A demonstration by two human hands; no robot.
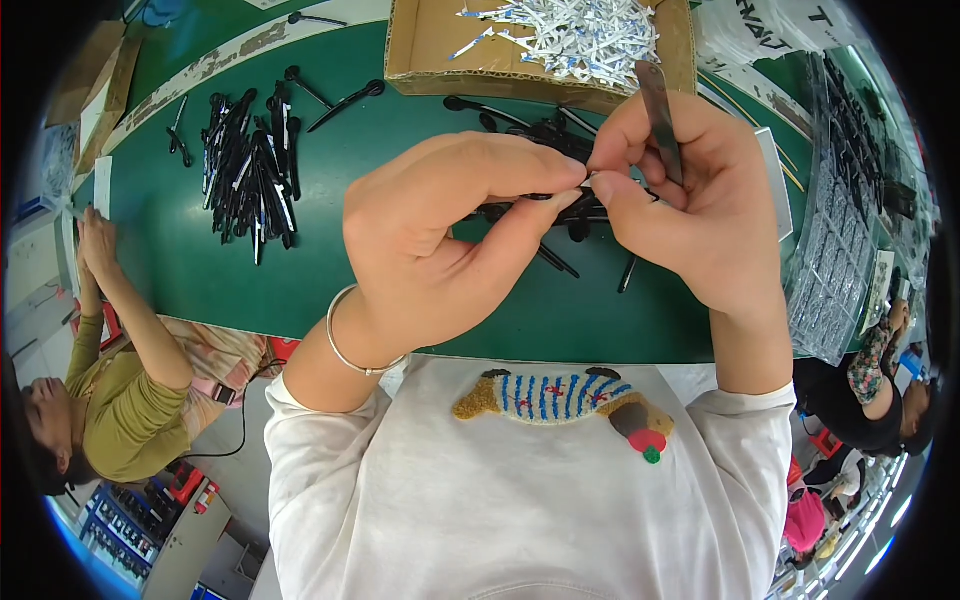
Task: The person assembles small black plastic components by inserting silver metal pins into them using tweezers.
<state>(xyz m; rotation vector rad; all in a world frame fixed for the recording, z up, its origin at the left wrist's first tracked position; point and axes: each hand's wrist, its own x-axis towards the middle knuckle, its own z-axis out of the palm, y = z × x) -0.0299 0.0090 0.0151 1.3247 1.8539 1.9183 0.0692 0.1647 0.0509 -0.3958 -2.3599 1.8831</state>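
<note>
My left hand [430,220] is closed in a pinch on a small black part [540,196], mostly hidden by the thumb and forefinger. Right beside it, the fingertips of my right hand [710,190] pinch a tiny white piece [588,182], touching or nearly touching the left fingertips. A flat grey metal tool [658,115] with a rounded end, perhaps tweezers, stands up out of my curled right fingers. Behind and below both hands lies a loose heap of slim black sticks with rounded ends [560,262], partly covered by the hands.
Another pile of black sticks [250,165] lies on the green table [330,260] at left. A cardboard box [430,80] of white-and-blue strips [575,40] stands at the far side. Clear plastic trays [835,240] line the right. People sit at both sides; one's hands [98,240] reach the left edge.
</note>
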